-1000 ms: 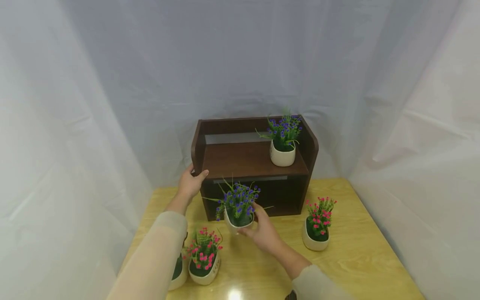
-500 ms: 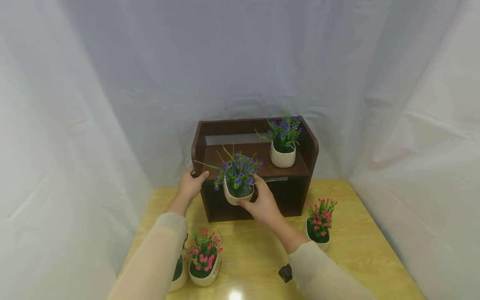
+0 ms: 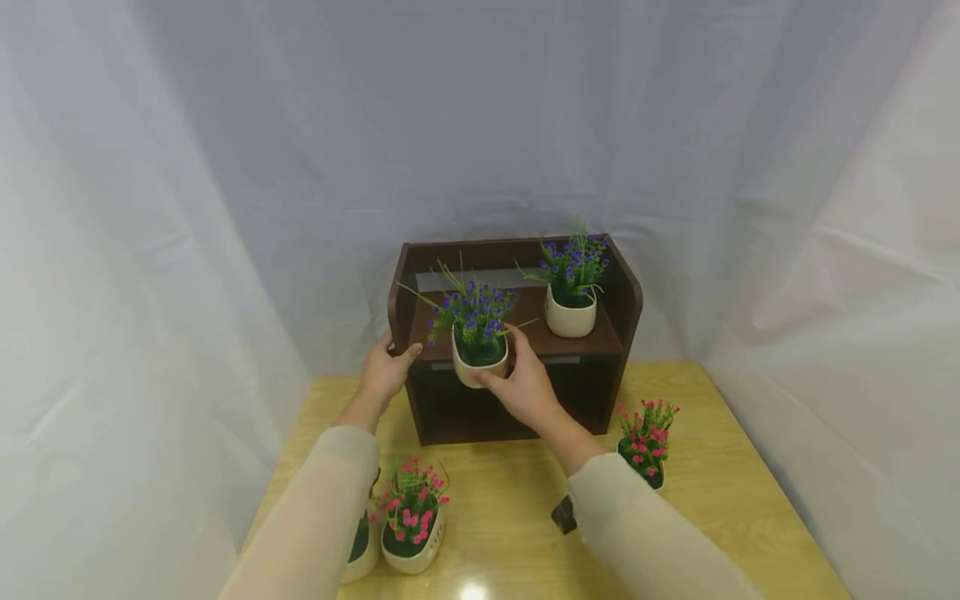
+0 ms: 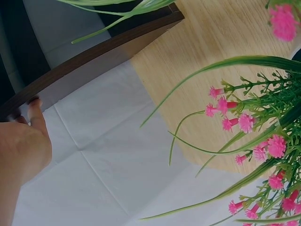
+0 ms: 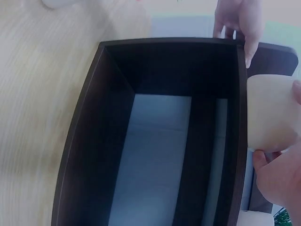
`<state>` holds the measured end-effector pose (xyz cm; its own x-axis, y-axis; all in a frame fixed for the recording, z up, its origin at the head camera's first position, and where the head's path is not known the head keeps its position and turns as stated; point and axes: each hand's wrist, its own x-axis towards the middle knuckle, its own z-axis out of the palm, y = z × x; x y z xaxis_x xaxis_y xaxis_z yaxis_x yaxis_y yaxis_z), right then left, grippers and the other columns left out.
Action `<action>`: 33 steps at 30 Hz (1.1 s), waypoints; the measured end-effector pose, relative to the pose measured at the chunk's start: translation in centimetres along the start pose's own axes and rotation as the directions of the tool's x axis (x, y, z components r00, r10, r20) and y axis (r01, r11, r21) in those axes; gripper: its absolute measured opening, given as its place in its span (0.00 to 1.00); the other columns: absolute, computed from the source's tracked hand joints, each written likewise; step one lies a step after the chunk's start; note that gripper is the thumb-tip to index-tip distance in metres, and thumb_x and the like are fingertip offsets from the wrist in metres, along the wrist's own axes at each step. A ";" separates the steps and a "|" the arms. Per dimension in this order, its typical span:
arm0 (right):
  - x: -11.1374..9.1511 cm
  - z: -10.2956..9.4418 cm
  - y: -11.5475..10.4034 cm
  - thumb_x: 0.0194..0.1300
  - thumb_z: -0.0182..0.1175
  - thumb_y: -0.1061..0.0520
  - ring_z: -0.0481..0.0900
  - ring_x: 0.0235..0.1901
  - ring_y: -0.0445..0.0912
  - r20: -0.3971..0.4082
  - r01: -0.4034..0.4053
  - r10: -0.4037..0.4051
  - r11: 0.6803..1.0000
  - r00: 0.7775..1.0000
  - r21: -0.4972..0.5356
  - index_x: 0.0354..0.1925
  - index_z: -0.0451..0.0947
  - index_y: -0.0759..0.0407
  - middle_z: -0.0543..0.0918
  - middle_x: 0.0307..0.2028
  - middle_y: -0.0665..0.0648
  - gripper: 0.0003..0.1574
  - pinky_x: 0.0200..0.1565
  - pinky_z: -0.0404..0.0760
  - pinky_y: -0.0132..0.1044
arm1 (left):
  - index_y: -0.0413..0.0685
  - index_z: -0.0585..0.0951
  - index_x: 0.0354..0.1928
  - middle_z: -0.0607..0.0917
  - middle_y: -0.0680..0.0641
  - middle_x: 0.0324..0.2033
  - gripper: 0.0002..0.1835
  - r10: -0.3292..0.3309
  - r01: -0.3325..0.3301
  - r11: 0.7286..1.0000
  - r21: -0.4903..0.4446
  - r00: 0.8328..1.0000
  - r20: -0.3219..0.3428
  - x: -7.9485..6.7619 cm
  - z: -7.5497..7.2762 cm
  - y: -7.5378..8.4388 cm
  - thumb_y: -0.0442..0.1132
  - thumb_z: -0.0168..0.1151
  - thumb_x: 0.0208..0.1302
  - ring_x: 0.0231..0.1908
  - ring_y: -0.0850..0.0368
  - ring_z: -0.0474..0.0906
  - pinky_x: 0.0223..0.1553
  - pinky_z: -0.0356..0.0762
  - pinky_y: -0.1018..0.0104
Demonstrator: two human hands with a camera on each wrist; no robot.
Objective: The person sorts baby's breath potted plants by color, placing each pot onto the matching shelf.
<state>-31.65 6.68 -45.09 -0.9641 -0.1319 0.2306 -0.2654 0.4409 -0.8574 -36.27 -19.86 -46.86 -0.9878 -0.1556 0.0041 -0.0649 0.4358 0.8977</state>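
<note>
My right hand [image 3: 528,387] holds a white flower pot [image 3: 480,372] with artificial blue-purple flowers, thumb on its near side and fingers at its right. The pot is at the front edge of the upper board of a dark brown desk shelf [image 3: 630,308]. In the right wrist view the white pot [image 5: 270,113] is beside that board's edge; whether it rests there I cannot tell. My left hand [image 3: 382,375] grips the shelf's left side panel, thumb at the front, other fingers mostly hidden behind. A similar purple-flowered pot [image 3: 572,320] stands at the upper board's right end.
Two pink-flowered pots stand at the front left of the wooden table [image 3: 502,500]: one pot [image 3: 408,554] in plain view, another pot [image 3: 360,562] partly behind my left sleeve. A third pink-flowered plant [image 3: 645,446] stands right, its pot partly hidden. White sheeting [image 3: 480,125] surrounds the table.
My right hand has raised the purple-flowered pot from in front of the lower compartment to the upper board's edge, then moved it slightly further in. My left hand keeps its grip on the side panel.
</note>
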 end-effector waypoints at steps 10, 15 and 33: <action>2.4 0.3 0.2 0.70 0.75 0.39 0.76 0.76 0.60 0.000 -0.001 0.001 1.000 1.000 -0.027 0.85 0.57 0.54 0.72 0.80 0.63 0.59 0.74 0.81 0.56 | 0.51 0.61 0.86 0.66 0.35 0.83 0.40 0.010 -0.011 1.000 -0.021 1.000 -0.021 0.1 0.4 -0.2 0.51 0.65 0.79 0.81 0.31 0.64 0.84 0.62 0.38; 3.5 0.4 0.2 0.70 0.74 0.38 0.77 0.75 0.60 0.001 -0.001 0.001 0.998 1.000 -0.056 0.86 0.57 0.53 0.72 0.79 0.63 0.60 0.73 0.81 0.57 | 0.50 0.64 0.84 0.67 0.35 0.82 0.39 0.022 -0.023 1.000 -0.017 0.999 -0.029 0.2 0.5 -0.3 0.50 0.65 0.79 0.81 0.32 0.64 0.84 0.62 0.38; 6.4 0.8 0.3 0.69 0.72 0.33 0.76 0.75 0.62 -0.016 -0.031 0.030 0.995 0.999 -0.094 0.87 0.55 0.50 0.75 0.77 0.63 0.61 0.74 0.79 0.61 | 0.50 0.62 0.85 0.66 0.34 0.82 0.39 0.012 -0.012 1.000 -0.019 0.999 -0.030 0.2 0.3 -0.2 0.51 0.64 0.80 0.81 0.33 0.65 0.83 0.64 0.39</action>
<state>-37.94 5.31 -44.23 -0.9717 -0.1041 0.2122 -0.2349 0.5264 -0.8172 -36.49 -19.74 -47.14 -0.9839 -0.1767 0.0276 -0.0501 0.4205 0.9059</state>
